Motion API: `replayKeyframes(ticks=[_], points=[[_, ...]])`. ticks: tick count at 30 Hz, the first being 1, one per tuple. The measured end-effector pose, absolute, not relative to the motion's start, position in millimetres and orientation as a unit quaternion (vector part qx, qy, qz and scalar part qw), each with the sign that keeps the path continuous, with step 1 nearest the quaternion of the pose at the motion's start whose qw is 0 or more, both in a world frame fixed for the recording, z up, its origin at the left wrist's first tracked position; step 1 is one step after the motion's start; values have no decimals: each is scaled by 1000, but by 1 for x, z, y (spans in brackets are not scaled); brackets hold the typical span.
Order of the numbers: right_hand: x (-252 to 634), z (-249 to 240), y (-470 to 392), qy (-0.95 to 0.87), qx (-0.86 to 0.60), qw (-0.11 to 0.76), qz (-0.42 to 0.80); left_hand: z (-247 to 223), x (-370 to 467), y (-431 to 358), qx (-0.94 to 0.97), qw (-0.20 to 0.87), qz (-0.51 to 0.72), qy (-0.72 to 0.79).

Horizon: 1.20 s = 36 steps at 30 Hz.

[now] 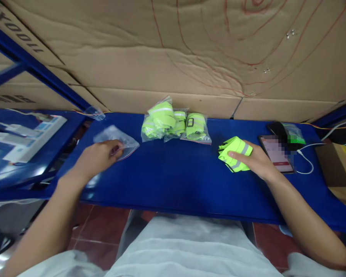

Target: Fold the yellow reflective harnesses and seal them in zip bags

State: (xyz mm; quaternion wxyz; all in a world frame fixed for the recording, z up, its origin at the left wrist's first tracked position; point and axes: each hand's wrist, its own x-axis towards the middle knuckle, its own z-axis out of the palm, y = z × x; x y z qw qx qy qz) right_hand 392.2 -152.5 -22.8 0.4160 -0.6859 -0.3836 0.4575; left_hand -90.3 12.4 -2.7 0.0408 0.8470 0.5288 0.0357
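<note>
My left hand [99, 156] rests on the blue table [173, 184] at the left and pinches the near edge of an empty clear plastic bag [117, 138]. Over on the right, my right hand [255, 159] holds a folded neon-yellow reflective band [233, 150] against the tabletop. At the back of the table, in the middle, lie three clear bags of the same folded yellow bands [174, 123], side by side.
A phone [276, 154] with a lit screen and a white cable lies just right of my right hand. A brown cardboard box [338, 169] stands at the far right. Cardboard sheets [190, 57] wall off the back. A blue shelf [23, 142] with white boxes is at left.
</note>
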Motion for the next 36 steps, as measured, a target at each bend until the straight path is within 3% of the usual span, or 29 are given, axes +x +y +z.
replayKeyframes(ticks=[2, 5, 8, 12, 14, 19, 21, 28, 36], points=[[386, -27, -152, -369, -660, 436, 487, -5, -68, -9, 843, 73, 49, 531], [371, -32, -154, -364, -610, 437, 552, -15, -13, -39, 779, 241, 113, 568], [357, -39, -157, -381, -579, 404, 597, -28, 48, -62, 749, 452, 66, 480], [351, -48, -160, -415, -580, 382, 588, -23, 97, -80, 721, 602, 60, 338], [356, -49, -161, -424, -589, 378, 575, -16, 101, -80, 778, 557, 69, 284], [371, -42, -165, -411, -594, 394, 569, -31, 91, -72, 949, 157, 115, 247], [372, -39, -165, -407, -588, 398, 574, -46, 88, -72, 950, 88, 99, 282], [365, -38, -164, -408, -552, 363, 630, -60, 93, -81, 951, 103, 102, 274], [366, -40, -165, -431, -592, 319, 602, -57, 90, -89, 964, 55, 146, 215]])
